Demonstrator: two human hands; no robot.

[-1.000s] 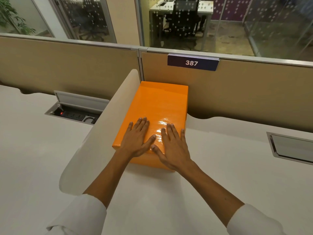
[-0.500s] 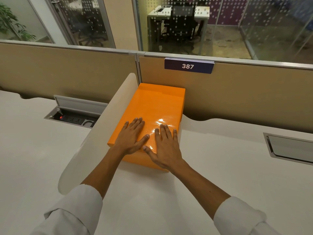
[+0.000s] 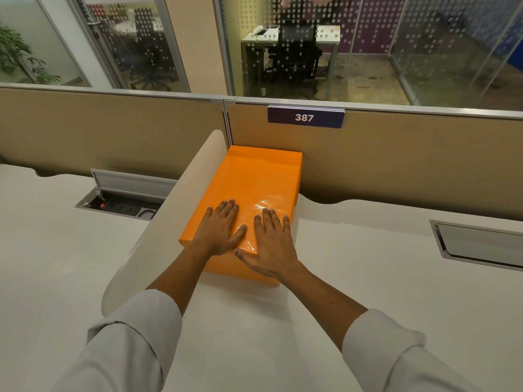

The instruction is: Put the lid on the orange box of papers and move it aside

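Observation:
The orange box (image 3: 254,179) lies on the white desk with its glossy lid on, its far end against the tan partition and its left side along the white divider panel. My left hand (image 3: 219,229) rests flat on the near part of the lid, fingers spread. Beside it my right hand (image 3: 273,243) also lies flat on the lid's near right part, its thumb over the front edge. Neither hand grips anything. The papers inside are hidden.
A white curved divider panel (image 3: 158,230) runs along the box's left. An open socket hatch (image 3: 124,199) sits in the desk at left, a closed hatch (image 3: 478,244) at right. The tan partition with a "387" label (image 3: 305,118) bounds the back.
The box with both flat hands on it has slid a little farther back along the divider toward the partition. Both hands keep their place on the lid.

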